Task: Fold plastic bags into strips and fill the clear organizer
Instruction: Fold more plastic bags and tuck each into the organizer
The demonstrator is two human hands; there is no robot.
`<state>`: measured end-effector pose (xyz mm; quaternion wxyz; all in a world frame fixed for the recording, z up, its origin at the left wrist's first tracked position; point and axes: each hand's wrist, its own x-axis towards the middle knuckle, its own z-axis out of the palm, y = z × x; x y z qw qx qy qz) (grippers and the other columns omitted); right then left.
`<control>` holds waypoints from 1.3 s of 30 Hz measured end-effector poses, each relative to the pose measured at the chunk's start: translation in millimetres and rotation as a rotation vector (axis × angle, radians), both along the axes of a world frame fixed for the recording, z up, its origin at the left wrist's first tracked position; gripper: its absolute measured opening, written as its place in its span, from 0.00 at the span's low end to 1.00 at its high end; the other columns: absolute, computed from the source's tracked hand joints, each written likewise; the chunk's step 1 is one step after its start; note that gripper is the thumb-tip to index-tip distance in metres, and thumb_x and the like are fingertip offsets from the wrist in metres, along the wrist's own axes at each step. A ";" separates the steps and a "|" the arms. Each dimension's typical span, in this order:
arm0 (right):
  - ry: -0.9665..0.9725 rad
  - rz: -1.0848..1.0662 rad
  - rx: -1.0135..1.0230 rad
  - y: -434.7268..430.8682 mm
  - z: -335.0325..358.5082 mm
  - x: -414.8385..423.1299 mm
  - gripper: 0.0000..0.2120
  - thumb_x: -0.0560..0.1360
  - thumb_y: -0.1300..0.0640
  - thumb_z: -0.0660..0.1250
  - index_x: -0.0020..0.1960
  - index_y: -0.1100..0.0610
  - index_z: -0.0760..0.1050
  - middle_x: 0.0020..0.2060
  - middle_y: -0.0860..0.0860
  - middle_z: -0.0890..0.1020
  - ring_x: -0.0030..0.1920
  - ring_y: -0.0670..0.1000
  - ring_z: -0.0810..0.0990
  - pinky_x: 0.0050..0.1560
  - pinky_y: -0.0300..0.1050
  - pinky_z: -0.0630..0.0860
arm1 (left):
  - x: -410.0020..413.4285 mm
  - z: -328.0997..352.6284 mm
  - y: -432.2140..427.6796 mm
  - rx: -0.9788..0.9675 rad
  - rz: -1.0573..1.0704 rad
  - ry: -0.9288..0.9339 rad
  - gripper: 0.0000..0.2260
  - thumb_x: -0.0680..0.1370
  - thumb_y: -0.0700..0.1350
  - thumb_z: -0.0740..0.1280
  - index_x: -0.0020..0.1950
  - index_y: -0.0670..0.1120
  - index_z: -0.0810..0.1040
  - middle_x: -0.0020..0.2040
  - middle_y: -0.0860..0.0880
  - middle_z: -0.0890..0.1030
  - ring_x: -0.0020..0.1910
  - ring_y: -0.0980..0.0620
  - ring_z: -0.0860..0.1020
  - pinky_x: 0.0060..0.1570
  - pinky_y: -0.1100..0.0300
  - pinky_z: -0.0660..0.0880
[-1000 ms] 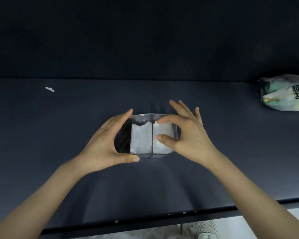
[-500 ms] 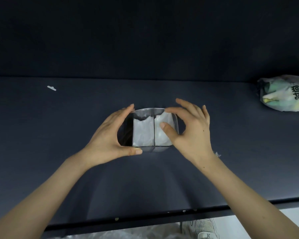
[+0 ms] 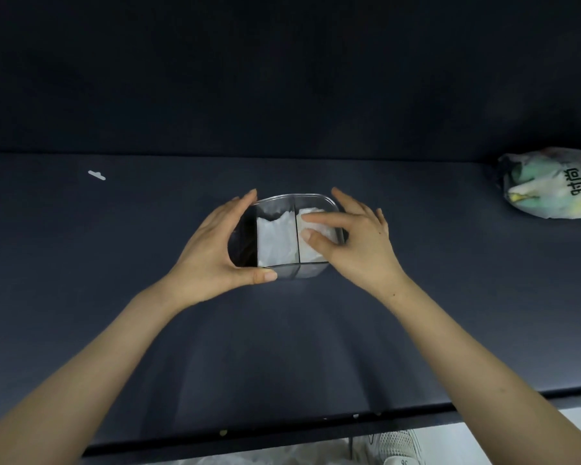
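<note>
My left hand [image 3: 212,250] stays cupped round the left end of the clear organizer [image 3: 292,199], which sits mid-surface [image 3: 114,297]. Its left compartment looks dark; the middle strip [image 3: 277,239] and right strip [image 3: 311,256] stand white and crumpled. Its long axis runs left to right. My right hand [image 3: 359,250] has come in from the rim, and its fingers now pinch the right strip.

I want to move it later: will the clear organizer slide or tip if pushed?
Probably light: the clear organizer has thin walls and holds only folded bags. Likely slides on the smooth table. Tipping seems unlikely; it looks wide.
</note>
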<state>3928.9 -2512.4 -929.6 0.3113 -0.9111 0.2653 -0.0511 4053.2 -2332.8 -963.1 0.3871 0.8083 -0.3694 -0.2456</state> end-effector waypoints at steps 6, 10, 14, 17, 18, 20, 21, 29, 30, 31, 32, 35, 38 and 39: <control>-0.004 -0.025 0.023 0.3 -7.1 -1.8 0.11 0.77 0.46 0.65 0.59 0.40 0.79 0.76 0.47 0.61 0.76 0.48 0.56 0.75 0.54 0.40 | 1.2 0.0 -5.7 -0.004 0.006 -0.001 0.49 0.55 0.68 0.69 0.71 0.67 0.49 0.77 0.54 0.60 0.76 0.57 0.55 0.73 0.57 0.57; 0.001 -0.005 0.028 -5.0 -6.1 1.9 0.12 0.76 0.45 0.66 0.59 0.39 0.78 0.76 0.47 0.61 0.76 0.47 0.55 0.75 0.54 0.39 | 4.1 -2.5 -8.0 -0.009 0.010 -0.003 0.51 0.55 0.68 0.70 0.74 0.65 0.50 0.78 0.54 0.59 0.76 0.57 0.54 0.74 0.55 0.57; -0.191 -0.109 0.078 -10.3 0.3 -8.0 0.12 0.75 0.45 0.68 0.58 0.37 0.78 0.73 0.47 0.67 0.73 0.45 0.61 0.76 0.57 0.47 | 9.3 -2.1 -17.6 -0.011 0.008 -0.010 0.53 0.58 0.67 0.77 0.75 0.63 0.50 0.79 0.53 0.56 0.77 0.58 0.50 0.74 0.58 0.52; -0.338 -0.176 0.082 -12.0 1.2 -24.1 0.13 0.71 0.39 0.65 0.54 0.37 0.79 0.64 0.42 0.74 0.65 0.43 0.70 0.70 0.57 0.64 | 20.1 -0.4 -31.6 -0.015 -0.013 -0.063 0.52 0.61 0.63 0.75 0.78 0.55 0.53 0.79 0.52 0.55 0.78 0.57 0.49 0.71 0.63 0.49; -0.356 -0.175 0.070 -10.4 1.3 -30.2 0.13 0.70 0.39 0.65 0.52 0.39 0.80 0.60 0.41 0.76 0.62 0.42 0.72 0.67 0.55 0.67 | 24.8 1.4 -36.3 -0.006 -0.026 -0.095 0.52 0.61 0.63 0.76 0.79 0.53 0.53 0.79 0.52 0.55 0.78 0.56 0.49 0.71 0.64 0.48; -0.369 -0.142 0.060 -2.2 1.1 -42.8 0.11 0.71 0.42 0.66 0.50 0.44 0.81 0.53 0.42 0.79 0.56 0.43 0.75 0.61 0.49 0.72 | 34.0 5.7 -42.2 0.030 -0.049 -0.166 0.53 0.61 0.66 0.74 0.79 0.51 0.53 0.79 0.52 0.55 0.78 0.54 0.48 0.73 0.62 0.47; -0.373 -0.110 0.054 4.6 0.8 -49.7 0.12 0.72 0.43 0.66 0.50 0.47 0.82 0.50 0.42 0.80 0.53 0.43 0.76 0.57 0.45 0.73 | 37.1 8.4 -42.1 0.047 -0.051 -0.196 0.53 0.61 0.67 0.73 0.79 0.50 0.53 0.79 0.51 0.54 0.78 0.53 0.48 0.75 0.59 0.47; -0.356 0.266 0.020 88.7 -27.1 -122.0 0.11 0.73 0.48 0.70 0.47 0.55 0.83 0.44 0.46 0.82 0.43 0.46 0.80 0.45 0.39 0.76 | -4.8 -4.7 56.6 0.117 0.146 -0.374 0.39 0.72 0.68 0.55 0.76 0.46 0.63 0.76 0.47 0.63 0.77 0.47 0.56 0.76 0.50 0.50; -0.340 0.303 0.028 98.8 -32.6 -132.0 0.11 0.73 0.47 0.69 0.47 0.55 0.83 0.44 0.45 0.82 0.42 0.45 0.81 0.44 0.39 0.77 | -15.6 -11.8 74.9 0.146 0.187 -0.368 0.37 0.73 0.67 0.53 0.75 0.45 0.64 0.76 0.46 0.65 0.77 0.46 0.57 0.76 0.50 0.50; -0.315 0.340 0.027 107.9 -38.9 -141.1 0.12 0.73 0.47 0.69 0.47 0.54 0.83 0.44 0.45 0.82 0.42 0.45 0.81 0.42 0.39 0.77 | -25.3 -18.7 91.2 0.177 0.221 -0.362 0.36 0.74 0.66 0.53 0.75 0.45 0.66 0.75 0.46 0.66 0.77 0.45 0.58 0.76 0.49 0.51; -0.287 0.380 0.011 115.7 -45.3 -148.8 0.12 0.73 0.46 0.69 0.47 0.54 0.83 0.44 0.45 0.82 0.42 0.45 0.81 0.41 0.40 0.77 | -34.4 -25.6 105.6 0.207 0.241 -0.364 0.35 0.75 0.66 0.52 0.74 0.44 0.68 0.75 0.45 0.67 0.76 0.43 0.59 0.75 0.47 0.52; -0.201 0.504 -0.083 134.6 -59.7 -162.9 0.14 0.73 0.43 0.67 0.49 0.53 0.82 0.51 0.45 0.83 0.46 0.47 0.82 0.42 0.42 0.79 | -55.2 -45.7 135.9 0.290 0.174 -0.495 0.32 0.78 0.64 0.52 0.72 0.43 0.70 0.74 0.41 0.68 0.74 0.38 0.61 0.74 0.43 0.52; -0.238 0.626 -0.139 145.6 -65.8 -165.3 0.14 0.75 0.45 0.66 0.49 0.54 0.82 0.52 0.48 0.82 0.47 0.50 0.83 0.43 0.43 0.79 | -61.5 -56.3 145.9 0.353 0.086 -0.619 0.30 0.81 0.63 0.49 0.74 0.45 0.69 0.75 0.41 0.65 0.75 0.38 0.60 0.74 0.42 0.51; -0.258 0.684 -0.119 148.7 -68.3 -165.6 0.13 0.76 0.47 0.66 0.49 0.55 0.82 0.51 0.49 0.83 0.47 0.50 0.82 0.43 0.43 0.79 | -60.8 -57.4 146.0 0.361 0.086 -0.629 0.29 0.81 0.62 0.50 0.74 0.46 0.68 0.75 0.41 0.65 0.75 0.38 0.60 0.74 0.42 0.51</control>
